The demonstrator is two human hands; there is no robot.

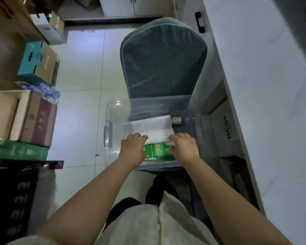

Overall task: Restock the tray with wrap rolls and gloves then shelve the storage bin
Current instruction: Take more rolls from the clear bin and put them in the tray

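A clear plastic storage bin point(108, 131) rests on the seat of a grey-blue upholstered chair point(163, 62). Inside the bin lie a white wrap roll point(149, 125) with a cardboard core end point(176, 120) and a green-and-white packet point(157, 151). My left hand point(133, 147) reaches into the bin from the left and grips the packet's left edge. My right hand point(183, 145) grips its right edge. Both hands partly cover the packet and the near edge of the white roll.
Cardboard boxes point(23, 117) and a teal box point(34, 62) are stacked along the left, with a green box point(23, 151) and a black crate point(12, 197) nearer me. A white counter point(265, 85) runs along the right, boxes under it. White tiled floor point(81, 82) lies between.
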